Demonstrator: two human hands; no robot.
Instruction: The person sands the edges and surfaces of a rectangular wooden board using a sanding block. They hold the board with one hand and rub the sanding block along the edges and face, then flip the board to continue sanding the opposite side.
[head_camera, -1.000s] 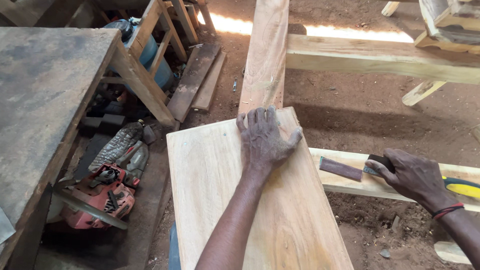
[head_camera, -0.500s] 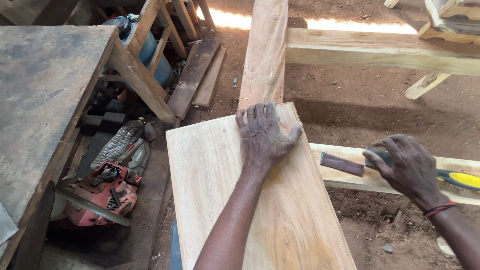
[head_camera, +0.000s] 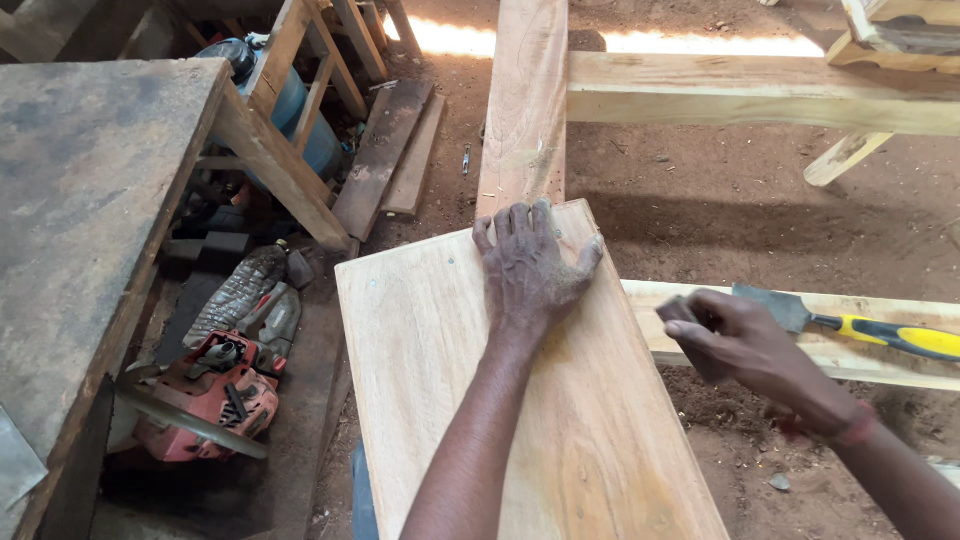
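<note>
A wide pale wooden board (head_camera: 450, 350) runs from the bottom of the view up to the middle. My left hand (head_camera: 530, 275) lies flat on its far end, fingers spread and dusty, holding nothing. My right hand (head_camera: 750, 345) hovers just off the board's right edge, fingers closed on a small dark brown piece (head_camera: 678, 310) that looks like sandpaper. Behind that hand a scraper with a yellow handle (head_camera: 900, 338) lies on a pale beam (head_camera: 870, 368).
A long plank (head_camera: 525, 100) extends away from the board and crosses a pale crossbeam (head_camera: 750, 95). At left stands a dark workbench (head_camera: 90, 200), with a red chainsaw (head_camera: 215, 395) beside it, a blue drum (head_camera: 295, 110) and loose planks (head_camera: 390, 150) on the dirt floor.
My right hand has picked the dark brown piece up off the beam and brought it left toward the board's edge. The yellow-handled scraper stays on the beam. My left hand has not moved.
</note>
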